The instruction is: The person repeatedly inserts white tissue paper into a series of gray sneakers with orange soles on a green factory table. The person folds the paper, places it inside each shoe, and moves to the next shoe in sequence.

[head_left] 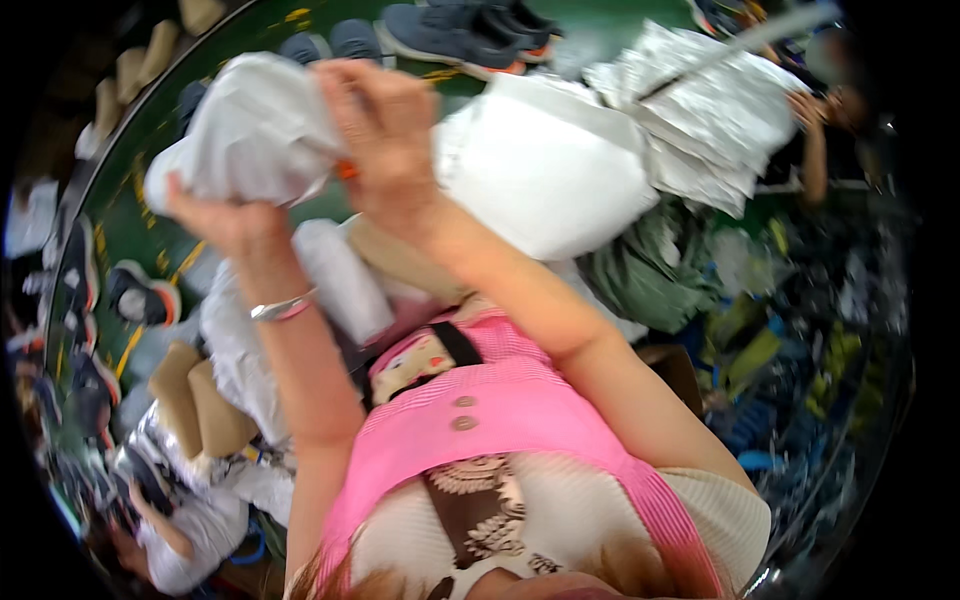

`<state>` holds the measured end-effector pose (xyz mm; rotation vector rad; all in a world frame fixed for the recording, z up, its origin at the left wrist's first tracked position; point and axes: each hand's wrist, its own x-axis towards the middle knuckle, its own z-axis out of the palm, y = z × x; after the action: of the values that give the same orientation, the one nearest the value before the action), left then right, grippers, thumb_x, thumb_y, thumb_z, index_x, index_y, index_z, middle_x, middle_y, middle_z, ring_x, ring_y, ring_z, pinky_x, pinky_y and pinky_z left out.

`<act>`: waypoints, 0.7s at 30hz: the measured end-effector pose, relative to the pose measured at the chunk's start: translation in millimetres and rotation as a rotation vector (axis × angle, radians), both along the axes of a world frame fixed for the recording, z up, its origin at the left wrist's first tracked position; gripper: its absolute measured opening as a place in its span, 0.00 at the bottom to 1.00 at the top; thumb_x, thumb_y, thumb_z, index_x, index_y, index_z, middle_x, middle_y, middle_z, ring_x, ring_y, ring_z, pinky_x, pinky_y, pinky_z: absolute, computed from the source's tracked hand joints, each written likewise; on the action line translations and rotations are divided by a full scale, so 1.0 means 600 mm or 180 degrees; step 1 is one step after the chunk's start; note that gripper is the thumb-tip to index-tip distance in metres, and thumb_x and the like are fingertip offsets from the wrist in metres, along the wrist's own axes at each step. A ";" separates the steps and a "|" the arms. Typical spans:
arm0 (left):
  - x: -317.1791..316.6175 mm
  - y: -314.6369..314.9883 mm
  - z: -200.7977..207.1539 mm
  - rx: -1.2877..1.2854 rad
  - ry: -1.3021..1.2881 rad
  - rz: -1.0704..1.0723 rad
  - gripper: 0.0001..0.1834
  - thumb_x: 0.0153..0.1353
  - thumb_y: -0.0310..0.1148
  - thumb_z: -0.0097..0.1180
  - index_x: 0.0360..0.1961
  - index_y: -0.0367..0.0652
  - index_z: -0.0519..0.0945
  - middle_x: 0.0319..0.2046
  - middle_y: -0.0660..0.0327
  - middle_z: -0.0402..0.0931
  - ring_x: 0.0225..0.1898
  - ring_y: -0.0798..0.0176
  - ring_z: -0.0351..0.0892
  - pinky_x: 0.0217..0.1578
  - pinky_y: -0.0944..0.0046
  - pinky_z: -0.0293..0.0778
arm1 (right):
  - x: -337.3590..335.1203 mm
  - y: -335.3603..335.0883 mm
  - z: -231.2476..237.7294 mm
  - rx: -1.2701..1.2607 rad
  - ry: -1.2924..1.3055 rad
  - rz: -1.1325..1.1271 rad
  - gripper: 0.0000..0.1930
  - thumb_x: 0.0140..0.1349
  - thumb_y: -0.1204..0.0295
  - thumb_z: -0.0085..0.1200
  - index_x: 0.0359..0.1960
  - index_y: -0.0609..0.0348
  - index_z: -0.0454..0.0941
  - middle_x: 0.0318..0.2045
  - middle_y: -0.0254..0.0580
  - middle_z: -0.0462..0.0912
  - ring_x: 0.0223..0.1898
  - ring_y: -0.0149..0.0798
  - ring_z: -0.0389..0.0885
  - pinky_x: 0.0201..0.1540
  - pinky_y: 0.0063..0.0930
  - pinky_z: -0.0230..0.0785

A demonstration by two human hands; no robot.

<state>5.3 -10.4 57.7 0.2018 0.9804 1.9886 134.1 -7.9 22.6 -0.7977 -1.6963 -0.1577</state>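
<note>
Along the left rim, dark shoes with pale soles stand on the green worktop (145, 245); they smear toward the edge, so I count only one clearly, a shoe (145, 295) with an orange heel. Below it lean two smooth, tan, rounded forms (205, 405), and near the lower left corner a co-worker in white (200, 535) is partly cut off.

My two hands are clamped on one white-wrapped bundle (260, 125), raised above the worktop at the upper left. My left hand (235, 222) cups it underneath; my right hand (385, 130) grips its right end. The wrapping is thin and creased, hiding what is inside; a blurred orange patch (346, 169) shows by my right fingers.

Beneath my wrists lie one smooth white roll (340, 285) and a tan form (400, 262), half covered by my arm. To the right sit two white stacks, one flat and smooth (545, 165), one crinkled (710, 110), then one rumpled green bag (655, 260) and glossy, uncountable blue and yellow-green packets (780, 370).
</note>
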 end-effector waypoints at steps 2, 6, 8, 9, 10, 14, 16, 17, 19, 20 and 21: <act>-0.001 0.011 -0.001 0.0224 -0.0648 -0.0014 0.32 0.61 0.51 0.33 0.56 0.39 0.70 0.56 0.54 0.70 0.58 0.48 0.68 0.60 0.47 0.63 | 0.006 0.009 -0.016 0.0255 -0.0272 -0.0376 0.33 0.39 0.79 0.58 0.55 0.56 0.73 0.49 0.44 0.72 0.46 0.43 0.71 0.48 0.35 0.60; 0.017 0.009 -0.002 0.0507 -0.0723 0.0104 0.34 0.57 0.59 0.36 0.53 0.45 0.72 0.53 0.58 0.73 0.56 0.52 0.71 0.55 0.50 0.68 | 0.015 -0.001 -0.022 -0.0476 0.0113 0.0667 0.24 0.52 0.81 0.55 0.54 0.61 0.73 0.48 0.46 0.72 0.44 0.43 0.73 0.43 0.32 0.69; 0.019 0.003 0.002 0.0555 -0.0627 0.0165 0.32 0.57 0.59 0.37 0.52 0.46 0.72 0.51 0.59 0.73 0.54 0.53 0.71 0.54 0.52 0.68 | 0.009 -0.010 -0.013 -0.0898 0.0510 0.0989 0.20 0.57 0.78 0.53 0.53 0.63 0.73 0.48 0.48 0.74 0.43 0.43 0.75 0.42 0.29 0.72; 0.019 0.000 0.002 0.0578 -0.0602 0.0185 0.31 0.57 0.59 0.38 0.51 0.47 0.72 0.50 0.59 0.73 0.53 0.54 0.72 0.54 0.53 0.69 | 0.008 -0.014 -0.005 -0.1166 0.0756 0.1210 0.19 0.58 0.78 0.53 0.52 0.63 0.73 0.47 0.48 0.74 0.43 0.42 0.76 0.43 0.29 0.72; 0.014 -0.001 -0.002 0.0703 -0.0427 0.0269 0.32 0.56 0.58 0.39 0.51 0.45 0.71 0.50 0.58 0.72 0.53 0.54 0.72 0.54 0.52 0.68 | 0.008 -0.016 -0.003 -0.1437 0.1002 0.1421 0.18 0.58 0.78 0.53 0.52 0.64 0.73 0.47 0.49 0.75 0.44 0.42 0.77 0.44 0.29 0.71; 0.009 -0.015 -0.006 0.1013 0.0426 0.0359 0.36 0.54 0.56 0.44 0.56 0.38 0.67 0.53 0.53 0.70 0.56 0.53 0.69 0.57 0.53 0.65 | 0.013 -0.014 0.001 -0.3684 0.3355 0.2972 0.20 0.69 0.58 0.43 0.50 0.64 0.72 0.46 0.44 0.77 0.45 0.37 0.77 0.49 0.27 0.69; 0.010 -0.021 -0.023 0.1033 0.0928 0.0295 0.38 0.54 0.55 0.46 0.58 0.37 0.65 0.55 0.52 0.69 0.57 0.54 0.68 0.58 0.53 0.64 | 0.012 -0.008 0.000 -0.4161 0.3810 0.3387 0.27 0.69 0.49 0.37 0.52 0.61 0.69 0.48 0.40 0.77 0.46 0.35 0.77 0.48 0.29 0.71; 0.018 -0.029 -0.024 0.0891 0.1118 0.0334 0.40 0.53 0.55 0.47 0.60 0.36 0.62 0.57 0.51 0.67 0.58 0.54 0.67 0.59 0.54 0.62 | 0.011 -0.008 0.006 -0.4361 0.4050 0.3351 0.27 0.69 0.48 0.38 0.52 0.61 0.69 0.48 0.40 0.76 0.47 0.35 0.77 0.48 0.30 0.71; 0.012 -0.032 -0.035 0.0913 0.1294 0.0201 0.40 0.53 0.54 0.47 0.61 0.35 0.61 0.57 0.51 0.67 0.59 0.54 0.67 0.60 0.54 0.61 | 0.021 -0.004 -0.002 -0.4655 0.4167 0.3283 0.28 0.67 0.47 0.39 0.55 0.58 0.68 0.52 0.41 0.75 0.50 0.37 0.76 0.50 0.33 0.71; 0.009 -0.033 -0.040 0.0924 0.1384 0.0137 0.41 0.53 0.54 0.47 0.61 0.35 0.61 0.57 0.51 0.67 0.59 0.54 0.66 0.60 0.54 0.61 | 0.029 0.000 -0.011 -0.4799 0.4372 0.3795 0.28 0.67 0.47 0.40 0.55 0.58 0.68 0.53 0.40 0.74 0.52 0.38 0.75 0.52 0.34 0.70; 0.008 -0.035 -0.043 0.0928 0.1450 0.0053 0.41 0.53 0.54 0.47 0.61 0.35 0.61 0.58 0.50 0.66 0.60 0.54 0.66 0.61 0.54 0.61 | 0.037 0.003 -0.020 -0.4919 0.4576 0.4311 0.28 0.66 0.47 0.41 0.56 0.58 0.67 0.54 0.40 0.74 0.53 0.38 0.74 0.54 0.35 0.69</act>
<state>10.2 -31.6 31.6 0.8390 0.9609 2.1420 156.2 -6.2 10.4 -0.2884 -0.3052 2.2476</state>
